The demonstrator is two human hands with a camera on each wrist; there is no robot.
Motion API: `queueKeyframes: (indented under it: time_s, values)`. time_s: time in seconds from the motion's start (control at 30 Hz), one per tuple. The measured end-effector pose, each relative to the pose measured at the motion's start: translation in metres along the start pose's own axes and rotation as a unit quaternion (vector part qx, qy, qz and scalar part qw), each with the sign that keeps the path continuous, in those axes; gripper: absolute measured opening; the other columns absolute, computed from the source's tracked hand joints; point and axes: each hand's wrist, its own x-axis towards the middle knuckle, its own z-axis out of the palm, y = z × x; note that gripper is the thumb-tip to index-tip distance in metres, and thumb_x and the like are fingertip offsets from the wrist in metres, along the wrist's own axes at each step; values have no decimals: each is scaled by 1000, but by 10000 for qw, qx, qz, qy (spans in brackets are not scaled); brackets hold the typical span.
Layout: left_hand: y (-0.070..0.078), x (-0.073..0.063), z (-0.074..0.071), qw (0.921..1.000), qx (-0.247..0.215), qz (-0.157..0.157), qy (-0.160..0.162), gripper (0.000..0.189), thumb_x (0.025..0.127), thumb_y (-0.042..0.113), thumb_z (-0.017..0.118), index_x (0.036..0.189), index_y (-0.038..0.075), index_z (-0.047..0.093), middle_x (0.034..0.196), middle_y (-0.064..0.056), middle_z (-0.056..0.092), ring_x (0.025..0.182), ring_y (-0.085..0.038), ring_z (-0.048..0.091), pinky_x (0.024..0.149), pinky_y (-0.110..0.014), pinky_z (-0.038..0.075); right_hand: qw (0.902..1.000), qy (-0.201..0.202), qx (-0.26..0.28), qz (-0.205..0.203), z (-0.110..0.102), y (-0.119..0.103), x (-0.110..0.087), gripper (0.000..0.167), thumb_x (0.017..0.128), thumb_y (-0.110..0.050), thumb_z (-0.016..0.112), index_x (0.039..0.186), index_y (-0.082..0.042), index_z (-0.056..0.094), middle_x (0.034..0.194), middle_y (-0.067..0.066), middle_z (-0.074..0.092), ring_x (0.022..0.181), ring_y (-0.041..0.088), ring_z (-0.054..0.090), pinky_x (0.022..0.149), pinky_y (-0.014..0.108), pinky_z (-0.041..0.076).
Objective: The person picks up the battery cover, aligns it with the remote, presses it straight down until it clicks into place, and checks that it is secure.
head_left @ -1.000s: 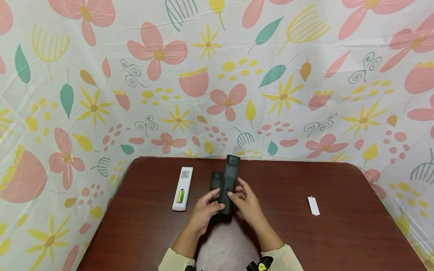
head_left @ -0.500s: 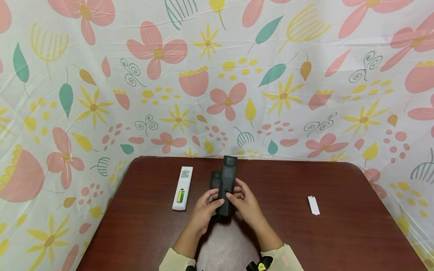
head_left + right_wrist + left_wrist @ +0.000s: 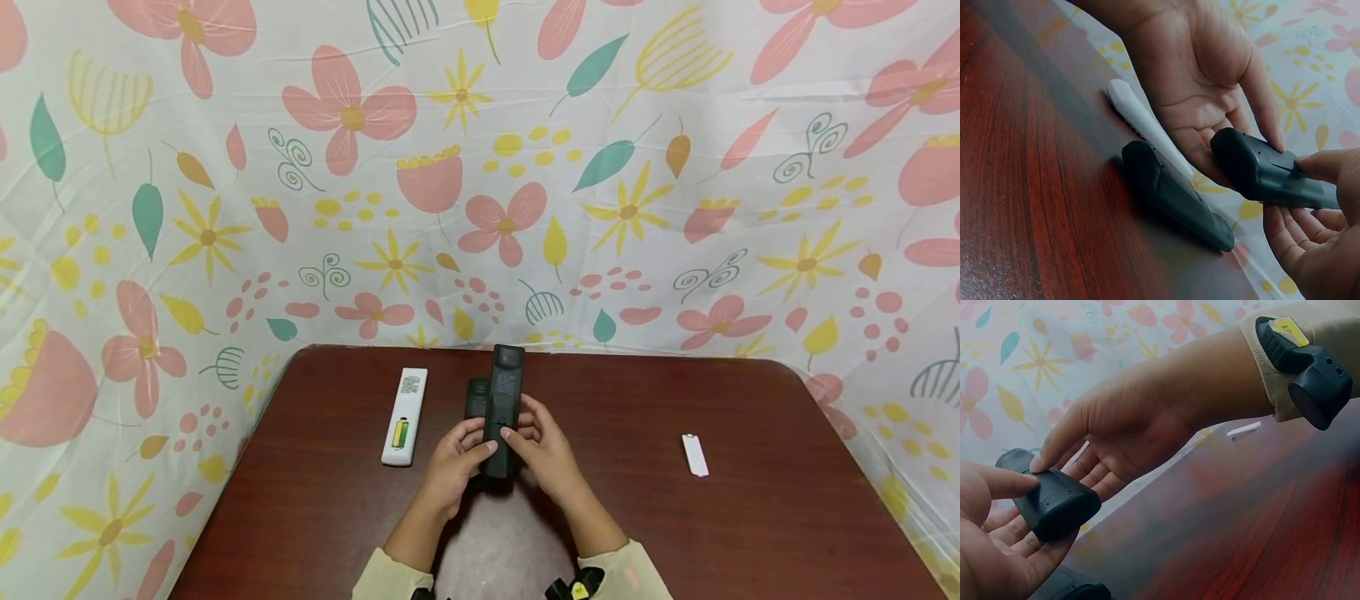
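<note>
A black remote control [image 3: 506,392], back side up, is held above the table between both hands. My left hand [image 3: 452,471] grips its lower left side, thumb on the back and fingers beneath. My right hand [image 3: 551,454] holds the right side, its thumb pressing on the back near the battery cover [image 3: 1282,164]. Below lies a second black remote [image 3: 1169,194] on the table, partly hidden in the head view. Farther left, a white remote [image 3: 403,417] lies face down with its battery compartment uncovered and a battery showing.
A small white battery cover [image 3: 694,455] lies on the right part of the brown wooden table [image 3: 615,400]. Behind the table hangs a flower-patterned cloth [image 3: 480,208], close to its far edge.
The held black remote has shifted slightly left and turned more upright over the first half second, then stayed still. Both hands keep their hold.
</note>
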Motion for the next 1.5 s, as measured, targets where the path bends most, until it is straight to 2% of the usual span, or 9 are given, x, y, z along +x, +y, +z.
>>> queueKeyframes:
  time_s: [0.4, 0.73, 1.07, 1.5]
  values:
    - [-1, 0, 0, 9999, 86, 93, -26, 51, 96, 15, 68, 141, 2, 50, 128, -13, 67, 102, -14, 68, 83, -29, 54, 10000, -8, -22, -20, 0, 0, 0, 66, 96, -18, 70, 153, -20, 38, 124, 19, 62, 102, 22, 64, 81, 29, 56]
    - [-2, 1, -1, 10000, 55, -74, 9, 50, 96, 16, 68, 142, 5, 50, 129, -12, 66, 105, -16, 68, 86, -31, 55, 10000, -11, -33, -32, 0, -1, 0, 65, 96, -17, 70, 153, -20, 38, 123, 19, 61, 102, 24, 64, 80, 29, 56]
    - [-4, 1, 2, 10000, 33, 20, 49, 49, 95, 13, 67, 140, 4, 52, 127, -12, 67, 104, -16, 68, 85, -30, 55, 10000, -21, -8, -63, -1, 0, 0, 66, 96, -19, 70, 153, -20, 37, 124, 19, 62, 102, 21, 66, 82, 30, 58]
    - [-4, 2, 2, 9997, 233, -27, 1, 62, 89, 7, 68, 148, 8, 49, 140, -17, 57, 117, -20, 64, 89, -28, 52, 9997, 95, -210, 94, -6, 0, 2, 62, 99, -20, 67, 154, -21, 37, 124, 15, 63, 103, 19, 65, 86, 28, 55]
